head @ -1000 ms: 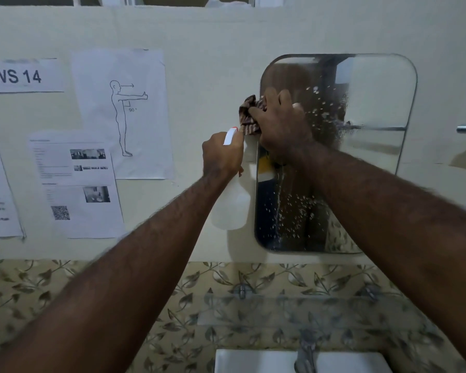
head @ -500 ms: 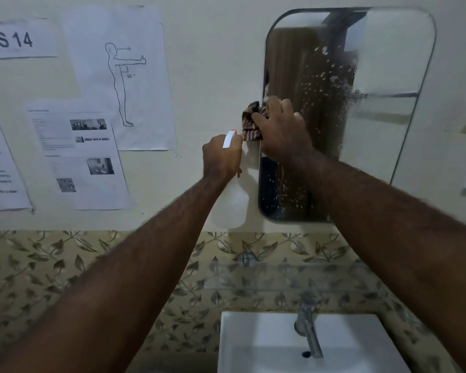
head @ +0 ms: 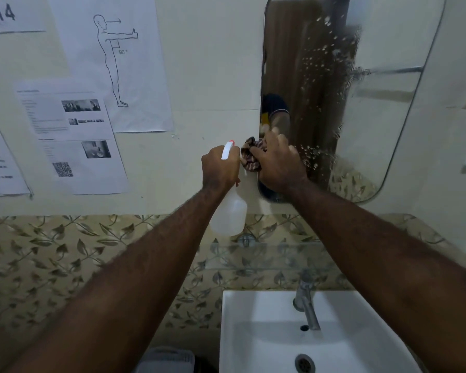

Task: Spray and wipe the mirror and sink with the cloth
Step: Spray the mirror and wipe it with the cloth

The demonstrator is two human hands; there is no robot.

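A rounded wall mirror (head: pixel 382 103) hangs above the white sink (head: pixel 256 345), its glass dotted with spray droplets down the middle. My right hand (head: pixel 279 164) presses a brown striped cloth (head: pixel 250 157) against the mirror's lower left edge. Just left of it, my left hand (head: pixel 219 168) grips a translucent white spray bottle (head: pixel 230 211) by its trigger head, held upright against the wall. The bottle's body hangs below my fist.
A glass shelf (head: pixel 267 255) sticks out between the mirror and the sink. A chrome tap (head: pixel 306 305) stands at the back of the basin. Paper sheets (head: pixel 73 135) are stuck to the wall on the left. Leaf-patterned tiles run along the wall below.
My right hand has slid the cloth down the mirror's left side, from the upper part to the lower corner. The view has tilted down, showing more of the sink.
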